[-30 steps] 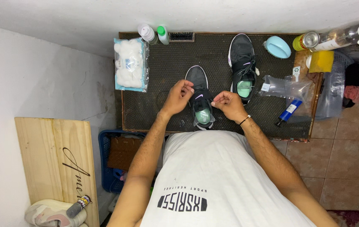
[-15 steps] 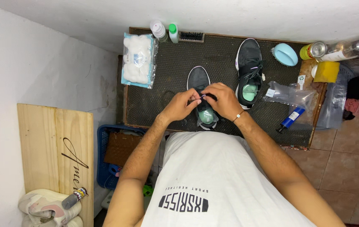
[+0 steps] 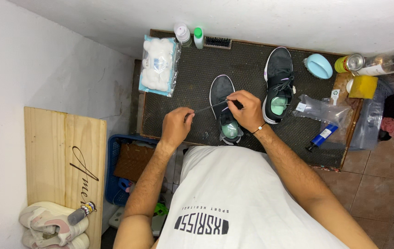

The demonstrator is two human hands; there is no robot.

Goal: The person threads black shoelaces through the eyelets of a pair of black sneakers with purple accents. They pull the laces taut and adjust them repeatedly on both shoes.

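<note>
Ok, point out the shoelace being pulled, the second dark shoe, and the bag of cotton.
shoelace (image 3: pixel 208 109): head view, on the taut stretch between the hands.
second dark shoe (image 3: pixel 278 69): head view, on its toe upper.
bag of cotton (image 3: pixel 158 64): head view, on the white cotton in the middle.

Dark mat: shoes, perhaps bottles.

I see both my bare forearms reaching forward from under my chest, elbows spread wide and the hands drawn in toward each other. My left hand sits pulled out to the left, fingers curled and pinched together at the tips, knuckles up. My right hand lies a little further forward, fingers bent down and closed in a pinch, with a thin band round its wrist.
</note>
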